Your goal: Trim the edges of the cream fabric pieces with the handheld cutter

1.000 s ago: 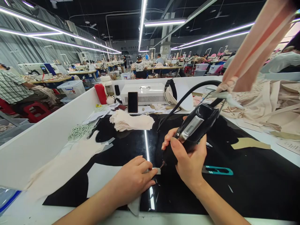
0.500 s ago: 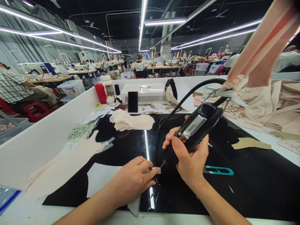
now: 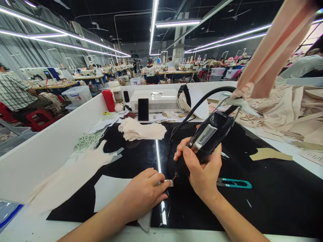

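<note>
My right hand (image 3: 205,171) is wrapped round a black corded handheld tool (image 3: 213,127) with a silver plate on its side. The tool slants down to the left; its thin tip (image 3: 176,175) is at the end of a small pale strip (image 3: 171,183), and I cannot tell whether they touch. My left hand (image 3: 148,188) presses that strip onto the black board (image 3: 191,215), fingers bent and close together. Under my left hand and forearm lies a pale flat piece (image 3: 108,190). Teal thread snips (image 3: 236,183) lie just right of my right hand.
Pink fabric (image 3: 272,50) holds the tool's top from above. A stack of pale cut pieces (image 3: 141,129), a phone (image 3: 143,109) and a white vented box (image 3: 161,99) stand at the back. Pale straps (image 3: 290,114) heap at right; green cord (image 3: 87,141) lies left.
My right hand and the tool have shifted slightly left and down, and the pink fabric has swung left with them. My left hand keeps its place on the strip.
</note>
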{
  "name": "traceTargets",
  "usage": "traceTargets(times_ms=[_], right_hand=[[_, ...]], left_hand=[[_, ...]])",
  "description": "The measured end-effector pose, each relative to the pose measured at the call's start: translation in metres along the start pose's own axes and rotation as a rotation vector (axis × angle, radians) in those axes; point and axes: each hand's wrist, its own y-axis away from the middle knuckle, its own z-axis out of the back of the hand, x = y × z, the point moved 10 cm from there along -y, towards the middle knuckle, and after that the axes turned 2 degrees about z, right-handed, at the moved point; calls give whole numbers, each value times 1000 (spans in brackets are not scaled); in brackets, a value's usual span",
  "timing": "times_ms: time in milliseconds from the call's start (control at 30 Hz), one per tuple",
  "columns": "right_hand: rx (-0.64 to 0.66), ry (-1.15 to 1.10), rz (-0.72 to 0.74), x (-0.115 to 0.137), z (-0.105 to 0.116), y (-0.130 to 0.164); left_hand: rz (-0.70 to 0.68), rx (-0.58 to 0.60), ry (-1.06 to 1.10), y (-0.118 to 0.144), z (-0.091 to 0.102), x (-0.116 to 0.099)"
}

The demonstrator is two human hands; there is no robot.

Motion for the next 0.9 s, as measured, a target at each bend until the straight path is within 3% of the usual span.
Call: traceTargets(times_ms=[233, 433, 700, 900], right_hand=[[-1, -95, -18, 3, 2, 5], [2, -30, -26, 4, 0, 8], [13, -57, -12, 7, 4, 9], [30, -56, -9, 8, 8, 12]], left_hand=[[-1, 24, -11, 0, 1, -2], [3, 24, 15, -1, 2, -1], [-19, -56, 32, 8, 18, -4], [16, -49, 42, 17, 14, -2]])
